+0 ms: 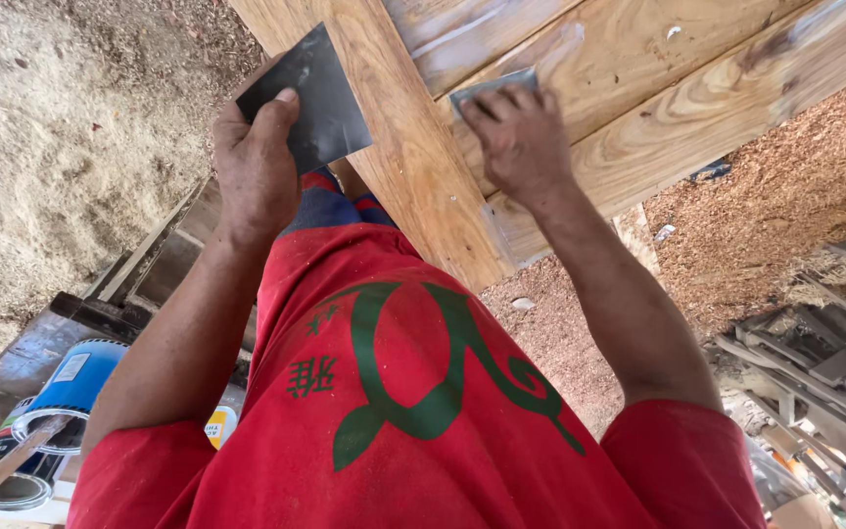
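The left hand [255, 167], in the upper left of centre, was closed on a dark, flat metal plate [310, 98], thumb pressed on its near face and fingers behind, holding it raised just beside the edge of the wood. The right hand [521, 137], at upper centre, pressed a smaller grey scraper [492, 86] flat against the plank [658, 88], fingers bunched on top of the blade so that only its far edge showed. The plank was pale, varnished timber with strong grain, running from the top of the frame toward the centre, joined to a beam [413, 167] slanting down between the two hands. A red shirt [413, 411] with a green figure filled the lower middle. At lower left stood a blue can [75, 377] and an open tin [14, 485] with a stick [2, 470] resting in it. Sawdust [785, 196] covered the ground at right, with grey metal scrap [815, 362] at the right edge.
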